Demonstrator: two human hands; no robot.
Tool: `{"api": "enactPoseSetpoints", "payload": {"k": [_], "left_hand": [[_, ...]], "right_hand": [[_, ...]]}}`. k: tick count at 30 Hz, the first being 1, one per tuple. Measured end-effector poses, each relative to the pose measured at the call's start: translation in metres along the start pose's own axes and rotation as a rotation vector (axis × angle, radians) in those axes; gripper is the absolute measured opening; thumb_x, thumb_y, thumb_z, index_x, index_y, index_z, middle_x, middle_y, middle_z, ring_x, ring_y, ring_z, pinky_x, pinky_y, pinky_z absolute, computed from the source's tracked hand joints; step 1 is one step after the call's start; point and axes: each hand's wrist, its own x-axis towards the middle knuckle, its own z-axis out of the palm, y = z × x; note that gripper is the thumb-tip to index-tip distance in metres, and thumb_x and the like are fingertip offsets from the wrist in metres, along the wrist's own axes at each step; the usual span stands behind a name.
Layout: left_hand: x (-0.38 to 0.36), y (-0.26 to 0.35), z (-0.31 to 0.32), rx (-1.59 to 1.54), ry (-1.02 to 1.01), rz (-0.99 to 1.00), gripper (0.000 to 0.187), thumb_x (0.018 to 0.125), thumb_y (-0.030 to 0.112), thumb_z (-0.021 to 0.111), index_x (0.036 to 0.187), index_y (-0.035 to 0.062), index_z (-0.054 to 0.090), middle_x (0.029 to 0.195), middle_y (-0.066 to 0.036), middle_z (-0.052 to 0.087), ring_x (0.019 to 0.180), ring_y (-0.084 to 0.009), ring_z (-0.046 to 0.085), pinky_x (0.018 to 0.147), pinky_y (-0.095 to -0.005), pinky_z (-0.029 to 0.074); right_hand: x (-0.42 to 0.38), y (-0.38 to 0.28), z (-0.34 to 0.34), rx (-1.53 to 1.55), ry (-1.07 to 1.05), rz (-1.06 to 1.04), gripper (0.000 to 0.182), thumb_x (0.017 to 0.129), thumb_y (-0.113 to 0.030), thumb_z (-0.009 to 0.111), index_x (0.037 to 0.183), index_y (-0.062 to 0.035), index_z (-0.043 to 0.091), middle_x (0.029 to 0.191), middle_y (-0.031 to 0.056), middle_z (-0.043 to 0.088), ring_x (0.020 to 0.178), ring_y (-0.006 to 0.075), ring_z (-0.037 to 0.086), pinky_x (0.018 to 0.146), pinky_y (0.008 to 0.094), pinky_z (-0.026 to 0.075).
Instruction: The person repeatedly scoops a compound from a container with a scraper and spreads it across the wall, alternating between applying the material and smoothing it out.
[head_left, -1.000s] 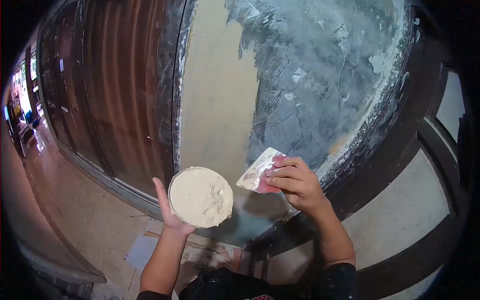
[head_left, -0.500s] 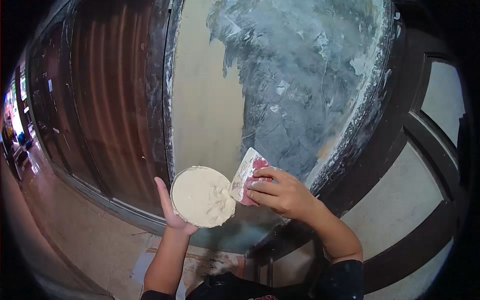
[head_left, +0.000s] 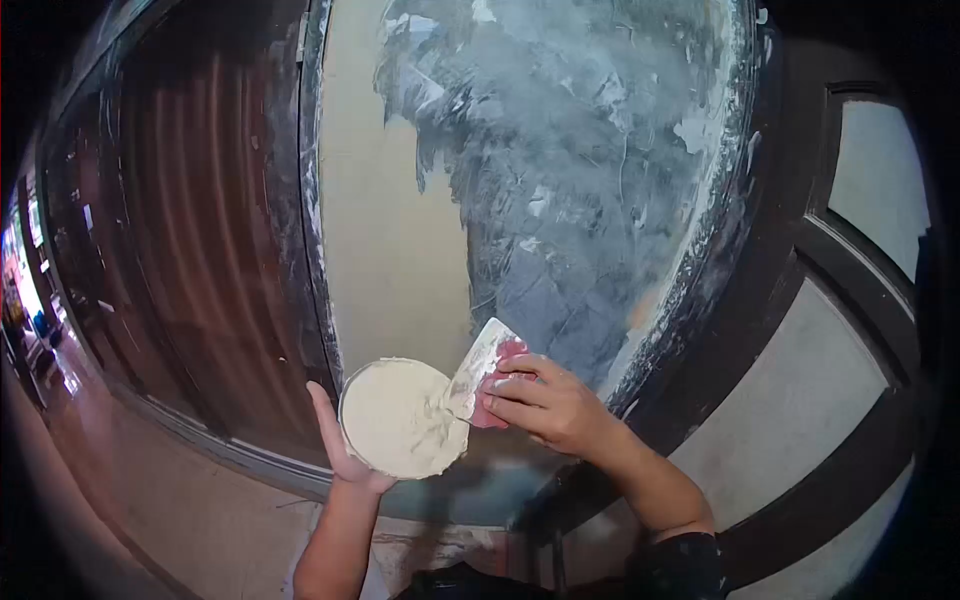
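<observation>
My left hand supports a round tub from below and the left side, thumb pointing up and other fingers hidden beneath it. Cream-coloured putty fills the tub, smooth at left and churned up at right. In my right hand is a putty scraper with a wide, whitish blade and a pinkish-red, putty-smeared grip; my fingers lie across that grip. The blade's lower left edge touches the putty at the tub's right side. Behind both hands stands a wall panel, partly beige, partly blotchy grey.
A dark wooden door or panel stands on the left. To the right is dark framing with pale panels. Tiled floor runs along the lower left, where papers lie near my left forearm.
The scraper blade has shifted left, over the tub's right rim and into the putty. The putty near it looks more disturbed. The whole view has shifted slightly.
</observation>
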Motion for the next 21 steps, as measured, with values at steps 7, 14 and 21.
{"api": "enactPoseSetpoints", "payload": {"k": [7, 14, 21], "left_hand": [[0.004, 0.002, -0.006, -0.010, 0.018, -0.018, 0.110, 0.093, 0.092, 0.026, 0.153, 0.0029, 0.049, 0.151, -0.021, 0.057, 0.132, -0.0433, 0.061, 0.107, -0.0644, 0.051], [0.005, 0.004, -0.013, -0.043, -0.029, -0.020, 0.111, 0.093, 0.092, 0.026, 0.153, 0.0017, 0.050, 0.152, -0.023, 0.056, 0.132, -0.0442, 0.061, 0.111, -0.0604, 0.050], [-0.003, 0.001, -0.017, -0.046, -0.041, -0.037, 0.114, 0.090, 0.095, 0.025, 0.152, 0.0020, 0.050, 0.150, -0.021, 0.057, 0.133, -0.0414, 0.060, 0.109, -0.0594, 0.051]], "right_hand": [[-0.001, -0.003, 0.002, 0.011, 0.023, 0.010, 0.034, 0.077, -0.006, 0.075, 0.111, -0.0043, 0.073, 0.116, 0.0073, 0.070, 0.116, 0.0327, 0.065, 0.095, 0.0443, 0.058], [0.002, -0.007, 0.006, 0.104, 0.078, 0.031, 0.042, 0.072, -0.003, 0.075, 0.114, -0.0060, 0.075, 0.114, 0.0065, 0.071, 0.113, 0.0327, 0.066, 0.095, 0.0439, 0.057], [-0.011, -0.013, 0.008, -0.079, 0.116, 0.170, 0.045, 0.067, 0.001, 0.074, 0.111, -0.0110, 0.078, 0.108, 0.0026, 0.076, 0.104, 0.0283, 0.070, 0.080, 0.0415, 0.053]]}}
